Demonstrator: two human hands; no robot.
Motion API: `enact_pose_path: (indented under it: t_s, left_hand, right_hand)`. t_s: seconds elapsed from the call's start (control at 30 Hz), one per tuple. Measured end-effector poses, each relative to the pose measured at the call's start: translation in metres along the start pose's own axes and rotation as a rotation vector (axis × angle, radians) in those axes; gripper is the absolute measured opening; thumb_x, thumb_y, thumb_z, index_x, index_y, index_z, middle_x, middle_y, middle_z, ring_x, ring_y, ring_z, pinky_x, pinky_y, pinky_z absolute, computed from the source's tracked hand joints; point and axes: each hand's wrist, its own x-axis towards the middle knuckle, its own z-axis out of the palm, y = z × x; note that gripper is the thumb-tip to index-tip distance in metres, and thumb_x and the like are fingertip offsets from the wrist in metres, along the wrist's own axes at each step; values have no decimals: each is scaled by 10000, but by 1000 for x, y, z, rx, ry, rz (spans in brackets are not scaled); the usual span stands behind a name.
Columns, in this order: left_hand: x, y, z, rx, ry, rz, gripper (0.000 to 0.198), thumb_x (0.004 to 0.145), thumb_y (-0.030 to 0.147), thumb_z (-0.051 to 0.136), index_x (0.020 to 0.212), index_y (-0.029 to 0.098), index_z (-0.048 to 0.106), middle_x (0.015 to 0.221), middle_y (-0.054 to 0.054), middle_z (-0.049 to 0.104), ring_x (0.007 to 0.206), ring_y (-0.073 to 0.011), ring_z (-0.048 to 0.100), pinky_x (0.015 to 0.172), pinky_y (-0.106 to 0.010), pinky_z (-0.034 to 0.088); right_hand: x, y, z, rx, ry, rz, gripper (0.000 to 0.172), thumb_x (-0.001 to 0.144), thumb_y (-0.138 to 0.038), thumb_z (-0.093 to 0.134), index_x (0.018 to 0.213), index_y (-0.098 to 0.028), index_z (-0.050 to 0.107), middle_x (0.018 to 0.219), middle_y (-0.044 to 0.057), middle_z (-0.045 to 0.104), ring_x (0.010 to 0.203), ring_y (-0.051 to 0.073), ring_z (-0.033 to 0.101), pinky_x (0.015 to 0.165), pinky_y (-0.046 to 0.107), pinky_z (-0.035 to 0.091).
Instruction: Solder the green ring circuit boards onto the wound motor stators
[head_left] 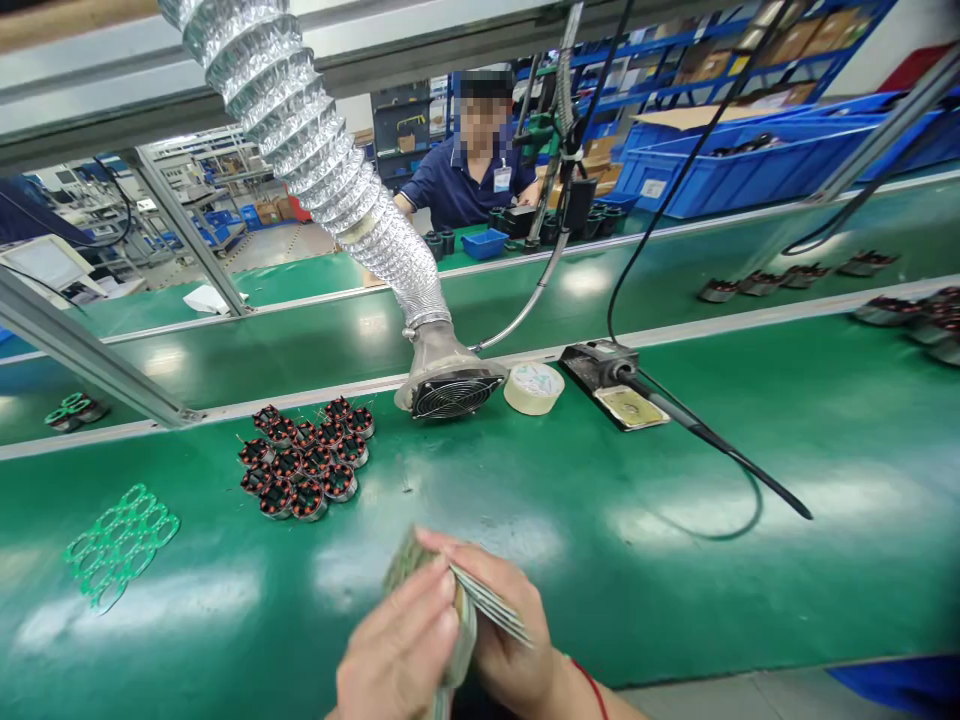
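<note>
A stack of thin, greenish boards (465, 635) is gripped between my two hands, low in the middle of the head view. My left hand (397, 645) closes on its left side, fingers pressed against the face. On the other side, my right hand (517, 610) wraps round the boards, whose layered edges fan out near its palm. Motion blurs the stack, and the fingers cover much of it. Beyond my hands, to the left, stands a cluster of motor stators (304, 460) with copper windings. A panel of green ring-shaped circuit boards (124, 545) lies farther left.
A fume-extraction hose nozzle (454, 385) hangs at the bench's back edge. Beside it are a tape roll (534, 388) and a soldering iron (705, 430) in its stand (600, 365). More stators (937, 320) sit far right. A co-worker (472, 180) is across the line, near blue bins (690, 180).
</note>
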Motion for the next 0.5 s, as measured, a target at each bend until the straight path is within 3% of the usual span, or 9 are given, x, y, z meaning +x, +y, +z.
enact_pose_path:
  t_s: [0.07, 0.13, 0.2, 0.27, 0.33, 0.37, 0.43, 0.5]
  left_hand:
    - [-3, -2, 5, 33, 169, -113, 383, 845, 163, 593, 1210, 275, 619, 1127, -48, 691, 1017, -229, 672, 884, -345, 569]
    - [-1, -5, 2, 16, 333, -379, 299, 819, 227, 646, 1116, 237, 679, 1075, -63, 714, 959, -245, 692, 865, -356, 574]
    - [5, -10, -8, -95, 405, -614, 319, 790, 312, 682, 1080, 178, 694, 1006, -87, 735, 897, -260, 706, 817, -356, 587]
    - [9, -15, -20, -223, 404, -747, 419, 759, 384, 704, 1087, 124, 686, 981, -118, 736, 895, -283, 701, 801, -372, 588]
    - [9, -18, -27, -303, 378, -797, 480, 724, 419, 728, 1083, 105, 685, 990, -140, 730, 919, -303, 691, 811, -389, 580]
    - [8, -19, -29, -327, 368, -805, 482, 716, 420, 734, 1081, 109, 686, 1001, -144, 727, 933, -306, 686, 823, -393, 574]
    - [3, -18, -28, -373, 328, -810, 447, 735, 396, 726, 1091, 129, 680, 1037, -141, 719, 970, -301, 676, 856, -398, 558]
    - [1, -15, -26, -409, 260, -795, 381, 776, 345, 698, 1104, 153, 674, 1068, -130, 711, 1002, -283, 666, 883, -386, 543]
  right_hand:
    - [5, 4, 0, -25, 14, 89, 311, 929, -209, 444, 1222, -249, 542, 1144, 89, 674, 1030, 201, 660, 864, 332, 549]
    - [19, 7, -11, -31, 4, 248, 255, 943, -299, 435, 1096, -207, 617, 1004, 93, 719, 950, 204, 686, 843, 338, 550]
    - [36, 12, -33, -94, -11, 411, 317, 954, -381, 393, 949, -179, 638, 797, 77, 728, 840, 206, 702, 817, 358, 547]
    - [52, 22, -60, -184, -211, 585, 318, 945, -408, 388, 948, -164, 592, 769, 63, 713, 654, 182, 690, 671, 337, 561]
    - [62, 36, -82, -396, -438, 632, 253, 923, -366, 418, 920, -170, 579, 826, 64, 710, 589, 173, 669, 628, 351, 558]
    - [63, 43, -90, -464, -440, 627, 216, 878, -345, 491, 867, -155, 593, 806, 91, 704, 643, 222, 678, 666, 411, 553]
    - [61, 54, -97, -587, -379, 585, 242, 815, -314, 571, 968, -129, 599, 1027, 176, 666, 973, 331, 640, 877, 553, 466]
    - [55, 53, -94, -651, -271, 479, 410, 787, -322, 609, 1144, -127, 555, 1285, 207, 531, 1247, 367, 454, 1035, 605, 308]
